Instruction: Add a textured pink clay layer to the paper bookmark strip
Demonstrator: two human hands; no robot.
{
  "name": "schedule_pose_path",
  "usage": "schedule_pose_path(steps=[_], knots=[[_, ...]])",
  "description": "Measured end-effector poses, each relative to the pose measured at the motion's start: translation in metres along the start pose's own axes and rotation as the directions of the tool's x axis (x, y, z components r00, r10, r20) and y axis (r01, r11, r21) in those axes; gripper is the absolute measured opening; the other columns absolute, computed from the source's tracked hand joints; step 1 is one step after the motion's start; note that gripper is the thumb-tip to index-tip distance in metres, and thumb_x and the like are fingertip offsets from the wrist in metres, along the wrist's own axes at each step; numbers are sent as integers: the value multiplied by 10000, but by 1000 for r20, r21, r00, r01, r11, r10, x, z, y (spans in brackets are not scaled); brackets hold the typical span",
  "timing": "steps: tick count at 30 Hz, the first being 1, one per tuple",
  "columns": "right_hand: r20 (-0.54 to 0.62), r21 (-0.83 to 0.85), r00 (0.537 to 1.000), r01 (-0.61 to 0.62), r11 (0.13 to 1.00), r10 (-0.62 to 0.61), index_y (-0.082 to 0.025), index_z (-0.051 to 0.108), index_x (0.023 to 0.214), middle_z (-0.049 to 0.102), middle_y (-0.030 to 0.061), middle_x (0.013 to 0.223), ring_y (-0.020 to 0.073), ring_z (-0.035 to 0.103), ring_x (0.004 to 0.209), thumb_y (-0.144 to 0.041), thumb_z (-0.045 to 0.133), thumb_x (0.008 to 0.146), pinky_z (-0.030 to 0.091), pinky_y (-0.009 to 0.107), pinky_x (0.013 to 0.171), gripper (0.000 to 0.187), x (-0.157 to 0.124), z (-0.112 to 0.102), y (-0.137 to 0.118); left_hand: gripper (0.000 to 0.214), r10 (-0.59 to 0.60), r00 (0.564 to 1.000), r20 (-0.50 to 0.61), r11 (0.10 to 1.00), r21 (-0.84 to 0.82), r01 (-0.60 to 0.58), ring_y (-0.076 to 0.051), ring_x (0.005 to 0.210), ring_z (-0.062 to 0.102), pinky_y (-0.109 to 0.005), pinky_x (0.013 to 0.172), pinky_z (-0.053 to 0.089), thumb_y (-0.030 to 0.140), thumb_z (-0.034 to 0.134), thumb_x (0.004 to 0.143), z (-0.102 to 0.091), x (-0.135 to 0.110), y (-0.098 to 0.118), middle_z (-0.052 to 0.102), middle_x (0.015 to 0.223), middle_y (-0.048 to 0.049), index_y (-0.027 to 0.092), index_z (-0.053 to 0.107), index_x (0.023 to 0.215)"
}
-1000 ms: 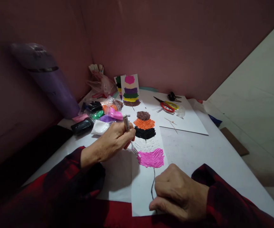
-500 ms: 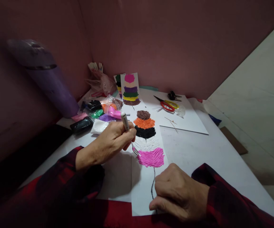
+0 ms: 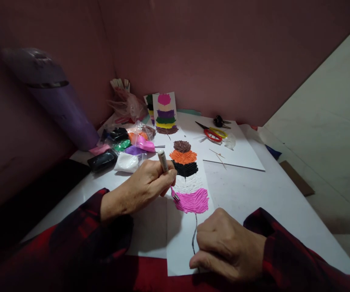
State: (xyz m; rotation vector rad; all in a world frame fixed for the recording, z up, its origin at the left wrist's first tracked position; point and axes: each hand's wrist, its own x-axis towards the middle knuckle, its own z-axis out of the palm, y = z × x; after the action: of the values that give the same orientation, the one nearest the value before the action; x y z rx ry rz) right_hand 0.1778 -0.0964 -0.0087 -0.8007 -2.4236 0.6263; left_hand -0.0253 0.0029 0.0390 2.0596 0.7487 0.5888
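Observation:
A fork (image 3: 176, 196) with a pale, printed handle is gripped in my left hand (image 3: 155, 178). Its tines touch the left part of a bright pink clay band (image 3: 193, 201). The band lies on a long white paper strip (image 3: 179, 243), below bands of white clay (image 3: 190, 184), black clay (image 3: 186, 168), orange clay (image 3: 183, 156) and brown clay (image 3: 182, 146). Grooves run across the clay. A dark drawn line (image 3: 194, 235) hangs below the pink band. My right hand (image 3: 228, 245) rests curled on the strip's lower right, thumb beside that line, nothing visible in it.
Bagged clay packs (image 3: 132, 144) lie at the left, near a purple bottle (image 3: 62, 105). A finished striped card (image 3: 165, 113) leans at the back. Scissors (image 3: 213, 134), keys (image 3: 219, 121) and thin sticks (image 3: 219, 156) rest on a white board (image 3: 244, 156).
The fork has shifted slightly right and down, its tines now farther onto the pink clay. My left hand moved with it. My right hand stays in place on the paper.

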Motion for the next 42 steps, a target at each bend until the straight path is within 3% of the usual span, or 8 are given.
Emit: schedule_pose_path(steps=[7, 17, 26, 31, 36, 42], knots=[[20, -28, 1000, 4, 1000, -4, -177, 443, 528, 353, -63, 482, 81, 247, 441, -400, 412, 983, 195, 252, 435, 508, -1, 0, 1, 325, -9, 1000, -1, 1000, 24, 9, -80, 548, 439, -221, 554, 363, 176, 387, 914, 0, 2, -1, 474, 565, 36, 162, 450, 596], [11, 21, 1000, -9, 1000, 9, -166, 422, 528, 317, -73, 504, 72, 228, 460, -366, 489, 955, 182, 242, 443, 476, -1, 0, 0, 318, -38, 998, -44, 999, 9, 38, -81, 526, 445, -224, 545, 359, 163, 400, 899, -3, 5, -5, 492, 538, 33, 159, 476, 591], [32, -11, 999, -11, 1000, 11, -182, 421, 525, 330, -66, 489, 81, 247, 447, -410, 405, 984, 207, 246, 433, 512, 0, -1, 0, 314, -61, 993, -101, 998, -22, 59, -71, 501, 425, -215, 528, 342, 158, 412, 885, -12, 4, 1, 488, 517, 42, 157, 478, 577], [32, -12, 999, -8, 1000, 9, -183, 414, 524, 330, -67, 487, 80, 243, 444, -402, 406, 983, 201, 248, 433, 509, 0, 0, 0, 315, -38, 997, -70, 998, -51, 35, -73, 509, 437, -210, 527, 352, 163, 410, 891, -8, 3, 0, 501, 526, 36, 156, 489, 587], [35, -11, 999, -7, 1000, 7, -184, 418, 530, 334, -66, 488, 81, 250, 443, -415, 395, 987, 205, 249, 437, 513, -1, 0, 1, 336, -6, 999, -47, 1000, -16, 5, -73, 521, 441, -211, 543, 361, 180, 397, 905, -6, 2, 1, 494, 535, 29, 153, 487, 582], [12, 1, 1000, -6, 1000, 6, -178, 424, 528, 340, -66, 490, 78, 252, 447, -395, 436, 975, 199, 251, 434, 497, -2, 0, 1, 326, -19, 995, -98, 999, 38, 22, -71, 509, 422, -211, 528, 340, 158, 409, 889, -8, 2, 5, 483, 520, 34, 153, 480, 571]])
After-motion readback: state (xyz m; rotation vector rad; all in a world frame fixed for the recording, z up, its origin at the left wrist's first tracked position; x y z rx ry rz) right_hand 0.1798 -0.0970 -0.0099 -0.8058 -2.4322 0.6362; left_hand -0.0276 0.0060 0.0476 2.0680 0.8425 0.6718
